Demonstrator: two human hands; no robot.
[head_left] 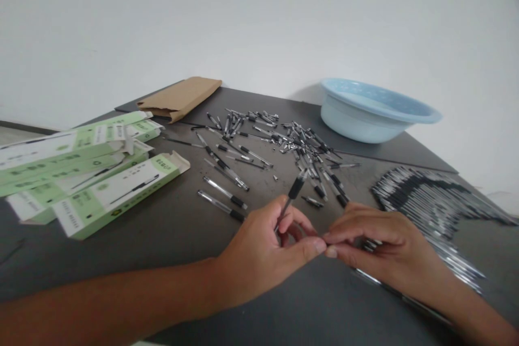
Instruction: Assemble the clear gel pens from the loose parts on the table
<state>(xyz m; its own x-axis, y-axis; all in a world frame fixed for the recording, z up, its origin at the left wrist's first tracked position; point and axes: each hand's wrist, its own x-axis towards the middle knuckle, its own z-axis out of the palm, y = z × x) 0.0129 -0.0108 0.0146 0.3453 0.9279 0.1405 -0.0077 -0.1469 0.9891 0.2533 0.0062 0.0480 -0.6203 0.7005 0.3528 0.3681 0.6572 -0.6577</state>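
Sticking up out of my left hand (279,246) is a pen part (297,186) with a black rubber grip and a thin dark stem. The stem runs down between the thumb and the curled fingers. My right hand (373,238) is closed, its thumb and index fingertips meeting my left thumb tip. Something small and dark may lie in that pinch, but the fingertips cover it. Beneath the right palm, pens (367,275) lie partly hidden on the table. Ahead of both hands spreads a loose pile of pen parts (304,143) with clear barrels and black grips.
On the right, many pens (433,203) lie side by side in a dense row. A light blue basin (365,119) stands behind them near the wall. Green and white pen boxes (121,192) are stacked at left, with a brown paper bag (182,98) behind, all on a dark table (170,292).
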